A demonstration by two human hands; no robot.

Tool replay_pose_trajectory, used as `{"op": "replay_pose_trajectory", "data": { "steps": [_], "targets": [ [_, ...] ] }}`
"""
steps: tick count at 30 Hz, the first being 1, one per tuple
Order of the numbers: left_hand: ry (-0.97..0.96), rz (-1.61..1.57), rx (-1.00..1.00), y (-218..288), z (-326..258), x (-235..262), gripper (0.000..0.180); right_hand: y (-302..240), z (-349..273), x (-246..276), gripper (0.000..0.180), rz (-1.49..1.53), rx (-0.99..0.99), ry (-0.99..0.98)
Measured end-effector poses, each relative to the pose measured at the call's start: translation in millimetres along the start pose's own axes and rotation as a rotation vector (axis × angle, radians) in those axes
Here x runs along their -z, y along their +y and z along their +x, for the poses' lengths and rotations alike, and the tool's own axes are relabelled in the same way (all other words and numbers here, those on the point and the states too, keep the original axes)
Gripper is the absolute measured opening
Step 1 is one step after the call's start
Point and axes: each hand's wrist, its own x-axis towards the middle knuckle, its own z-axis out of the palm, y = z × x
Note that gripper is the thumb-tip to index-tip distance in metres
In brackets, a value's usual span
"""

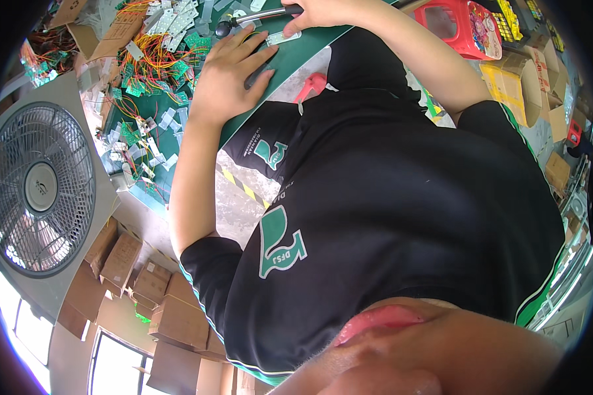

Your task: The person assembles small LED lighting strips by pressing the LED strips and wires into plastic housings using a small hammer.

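On the tabletop [296, 56], both hands at work.
Left hand [227, 69] lies flat, open, beside a clear strip [282, 37]; right hand [319, 12] grips a tool [257, 18].

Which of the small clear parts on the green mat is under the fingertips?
The clear part between left hand and right hand, away from the pile.
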Motion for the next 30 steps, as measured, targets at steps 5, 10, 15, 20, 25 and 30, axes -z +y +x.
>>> {"op": "replay_pose_trajectory", "data": {
  "steps": [5, 10, 15, 20, 25, 30],
  "targets": [
    [-0.002, -0.01, -0.003, -2, -1, 0, 0.038, -1, 1, 1, 0.053, -0.014, -0.005, -0.011],
    [-0.027, 0.003, -0.024, -4, 1, 2, 0.036, 1, 1, 1, 0.051, -0.006, -0.005, -0.01],
    [-0.049, 0.036, -0.012, -4, 3, 1, 0.037, 3, 3, 4, 0.049, 0.031, 0.023, -0.032],
    [-0.065, 0.048, 0.029, -1, 4, -1, 0.036, -3, -1, -1, 0.05, 0.042, -0.001, 0.039],
    [-0.062, 0.082, 0.022, 4, 5, 0, 0.037, -3, -3, -2, 0.048, 0.025, 0.03, 0.039],
    [-0.107, 0.074, 0.05, 10, 7, 0, 0.039, -5, -3, 5, 0.046, 0.008, 0.042, -0.032]
  ]
}}
